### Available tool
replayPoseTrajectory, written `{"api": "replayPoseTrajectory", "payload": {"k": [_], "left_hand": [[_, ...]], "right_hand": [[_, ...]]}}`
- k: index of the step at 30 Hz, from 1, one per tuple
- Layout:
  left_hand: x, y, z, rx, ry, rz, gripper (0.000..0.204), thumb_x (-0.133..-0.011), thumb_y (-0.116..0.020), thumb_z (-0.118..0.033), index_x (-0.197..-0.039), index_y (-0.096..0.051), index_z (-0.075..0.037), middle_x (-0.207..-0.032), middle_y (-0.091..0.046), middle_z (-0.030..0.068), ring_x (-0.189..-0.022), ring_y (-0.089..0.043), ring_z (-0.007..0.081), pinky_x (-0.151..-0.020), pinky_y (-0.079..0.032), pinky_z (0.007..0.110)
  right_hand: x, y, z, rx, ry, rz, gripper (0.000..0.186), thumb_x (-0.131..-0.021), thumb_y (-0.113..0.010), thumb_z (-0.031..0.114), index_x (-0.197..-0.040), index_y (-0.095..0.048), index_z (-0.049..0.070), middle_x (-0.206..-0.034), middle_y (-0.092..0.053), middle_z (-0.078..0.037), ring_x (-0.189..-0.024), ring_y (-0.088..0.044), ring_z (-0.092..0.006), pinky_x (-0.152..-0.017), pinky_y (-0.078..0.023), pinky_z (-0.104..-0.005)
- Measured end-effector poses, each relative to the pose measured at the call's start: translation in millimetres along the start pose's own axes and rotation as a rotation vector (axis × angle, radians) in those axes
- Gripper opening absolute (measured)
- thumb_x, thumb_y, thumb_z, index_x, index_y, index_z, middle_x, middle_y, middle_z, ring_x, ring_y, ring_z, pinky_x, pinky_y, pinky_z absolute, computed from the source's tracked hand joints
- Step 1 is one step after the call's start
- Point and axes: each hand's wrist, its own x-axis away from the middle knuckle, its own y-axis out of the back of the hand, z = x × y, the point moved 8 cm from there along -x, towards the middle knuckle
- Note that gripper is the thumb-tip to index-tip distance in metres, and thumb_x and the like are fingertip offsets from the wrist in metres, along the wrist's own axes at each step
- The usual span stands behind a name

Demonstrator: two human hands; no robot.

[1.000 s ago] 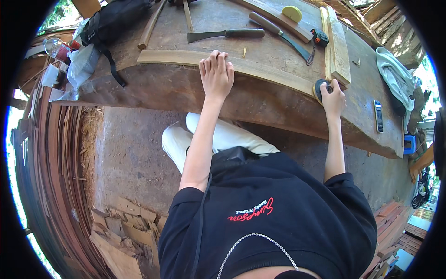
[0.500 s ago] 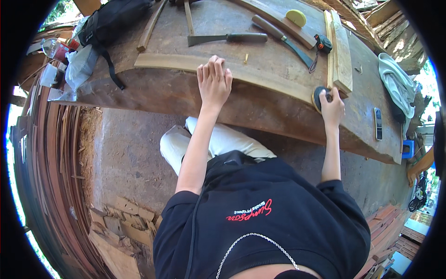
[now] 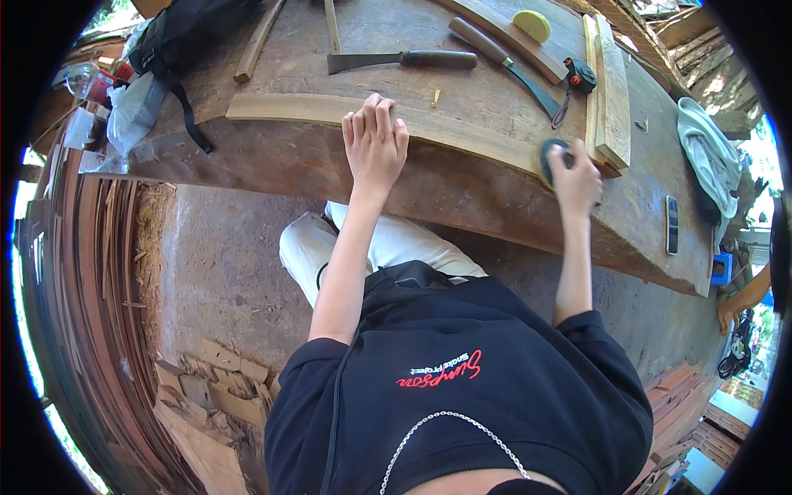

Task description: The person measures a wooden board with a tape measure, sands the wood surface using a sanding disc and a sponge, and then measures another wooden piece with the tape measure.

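Observation:
A long, pale wooden strip (image 3: 470, 136) lies along the bench's near edge. My left hand (image 3: 375, 153) presses on it left of its middle, fingers bent and close together over the wood, holding it down. At the strip's right end, my right hand (image 3: 577, 186) grips a round black sanding pad (image 3: 548, 157), thumb and fingers closed around its top. The pad rests on the strip there; its underside is hidden. The right hand is slightly smeared by motion.
Beyond the strip lie two long-handled blades, one (image 3: 363, 62) crosswise and one (image 3: 528, 87) slanting. A tape measure (image 3: 580, 74), a yellow round pad (image 3: 532, 26) and wooden boards (image 3: 612, 99) sit at the right. A phone (image 3: 672, 224) lies near the edge.
My right hand has slid the sanding pad a little to the left and away from me along the strip. My left hand keeps its place on the wood; the whole view shifts slightly.

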Motion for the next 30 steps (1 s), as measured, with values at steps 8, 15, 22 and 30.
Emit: {"api": "replayPoseTrajectory", "payload": {"k": [8,15,22,30], "left_hand": [[-3,-4,-4,0.065,-0.01,-0.017,0.028,-0.087,-0.046,-0.021,-0.111,-0.05,-0.007,-0.116,-0.051,0.0096,-0.108,-0.047,0.0249,-0.097,-0.031,0.04],[-2,-3,2,0.046,-0.024,-0.002,0.031,-0.087,-0.046,-0.021,-0.115,-0.048,-0.007,-0.118,-0.051,0.0098,-0.107,-0.048,0.0255,-0.096,-0.032,0.04],[-2,-1,-2,0.065,-0.031,-0.037,0.041,-0.088,-0.045,-0.02,-0.127,-0.041,-0.006,-0.12,-0.05,0.0102,-0.106,-0.048,0.0257,-0.096,-0.032,0.039],[-3,0,0,0.088,-0.032,0.017,0.038,-0.09,-0.043,-0.018,-0.126,-0.043,-0.007,-0.121,-0.051,0.0097,-0.103,-0.048,0.0247,-0.096,-0.032,0.038]], "right_hand": [[12,-37,139,-0.168,0.24,-0.014,0.028,-0.079,-0.057,0.041,-0.087,-0.059,0.013,-0.079,-0.068,-0.013,-0.073,-0.066,-0.0353,-0.062,-0.051,-0.0458],[5,-6,38,-0.031,0.047,-0.015,0.028,-0.08,-0.055,0.041,-0.084,-0.058,0.014,-0.075,-0.068,-0.013,-0.071,-0.067,-0.0352,-0.061,-0.05,-0.0462],[14,-24,105,-0.145,0.164,-0.027,0.024,-0.079,-0.057,0.037,-0.083,-0.06,0.013,-0.074,-0.067,-0.012,-0.071,-0.067,-0.0328,-0.061,-0.051,-0.0428],[10,-14,61,-0.133,0.137,-0.042,0.029,-0.08,-0.056,0.042,-0.084,-0.058,0.014,-0.071,-0.066,-0.014,-0.068,-0.066,-0.035,-0.06,-0.05,-0.0459]]}}
